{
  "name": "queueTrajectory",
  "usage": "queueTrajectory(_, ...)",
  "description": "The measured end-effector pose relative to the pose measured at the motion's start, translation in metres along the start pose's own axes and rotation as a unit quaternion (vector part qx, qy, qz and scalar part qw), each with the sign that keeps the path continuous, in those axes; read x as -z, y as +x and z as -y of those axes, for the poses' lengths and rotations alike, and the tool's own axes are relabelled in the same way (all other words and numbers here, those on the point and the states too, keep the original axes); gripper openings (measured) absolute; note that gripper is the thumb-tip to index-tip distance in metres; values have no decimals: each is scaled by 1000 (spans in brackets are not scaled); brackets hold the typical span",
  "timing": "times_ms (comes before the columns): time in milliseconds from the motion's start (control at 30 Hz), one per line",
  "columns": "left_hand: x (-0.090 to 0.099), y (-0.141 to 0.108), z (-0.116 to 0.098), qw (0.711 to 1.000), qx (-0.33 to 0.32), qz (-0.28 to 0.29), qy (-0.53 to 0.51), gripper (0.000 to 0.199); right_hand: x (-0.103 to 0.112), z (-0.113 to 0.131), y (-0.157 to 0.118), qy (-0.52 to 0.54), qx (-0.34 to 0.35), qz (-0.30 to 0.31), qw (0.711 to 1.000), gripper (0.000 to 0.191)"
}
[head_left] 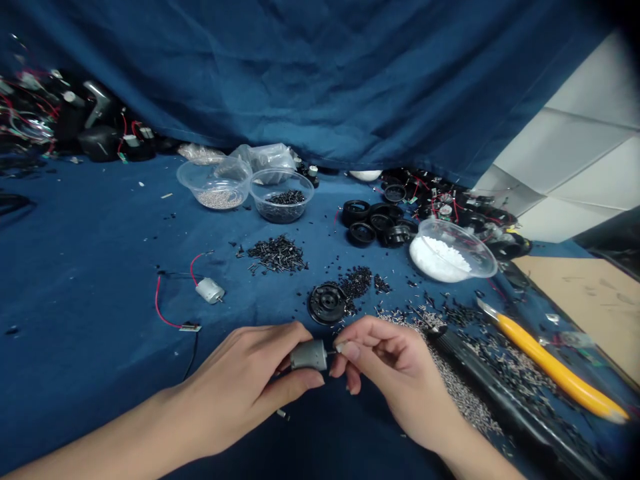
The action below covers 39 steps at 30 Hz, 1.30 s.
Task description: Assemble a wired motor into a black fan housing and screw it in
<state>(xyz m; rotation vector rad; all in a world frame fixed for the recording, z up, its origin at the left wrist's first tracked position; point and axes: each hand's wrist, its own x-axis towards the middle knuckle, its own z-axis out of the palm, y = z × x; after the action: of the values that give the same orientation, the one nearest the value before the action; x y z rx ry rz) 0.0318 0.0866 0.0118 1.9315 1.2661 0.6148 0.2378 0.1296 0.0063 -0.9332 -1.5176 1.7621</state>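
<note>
A small silver electric motor [309,355] lies sideways in my left hand [255,373], gripped between thumb and fingers. Its thin shaft points right, toward my right hand [387,357]. The thumb and forefinger of that hand are pinched at the shaft's end on a tiny white piece [341,347], mostly hidden by the fingertips. Just beyond the hands, a round black plastic part [327,303] lies flat on the blue cloth. Another silver motor [210,291] with a red wire rests to the left, near a small circuit board [190,327] with red and black wires.
Clear bowls hold silver bits [219,199], black screws [286,197] and white pieces [443,259]. Loose dark screws [278,255] form a pile in the middle. At right lie a yellow-handled cutter [560,360], a long black bar [515,393] and scattered screws. Black round housings [383,223] sit behind.
</note>
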Motion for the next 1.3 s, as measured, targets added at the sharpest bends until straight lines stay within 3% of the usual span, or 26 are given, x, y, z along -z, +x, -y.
queueTrajectory(167, 0, -1, 1, 1000, 3, 15, 22, 12, 0, -2, -1, -21, 1, 13, 1000, 15)
queueTrajectory(300, -1, -1, 1, 999, 1, 25, 40, 11, 5, -5, -3, -108, 22, 30, 993, 15)
queueTrajectory(467, -2, 0, 3, 998, 7, 20, 67, 15, 9, -3, -5, -277, 101, 65, 953, 16)
queueTrajectory(600, -3, 0, 5, 994, 10, 36, 101, 19, 9, -1, -4, -341, 107, 65, 932, 22)
queueTrajectory(733, -6, 1, 5, 990, 13, 66, 122, 21, 13, -2, -2, -367, 86, 33, 926, 27)
queueTrajectory(900, -7, 1, 1, 988, 2, 80, 134, 20, 16, -4, -2, -377, 68, 42, 923, 11)
queueTrajectory(1133, -9, -1, 2, 987, -1, 69, 145, 27, 1, -17, -6, -341, 180, -70, 920, 15)
queueTrajectory(1300, -9, -8, -3, 981, -19, 51, 185, 19, -11, -16, -15, -299, 257, -89, 915, 12)
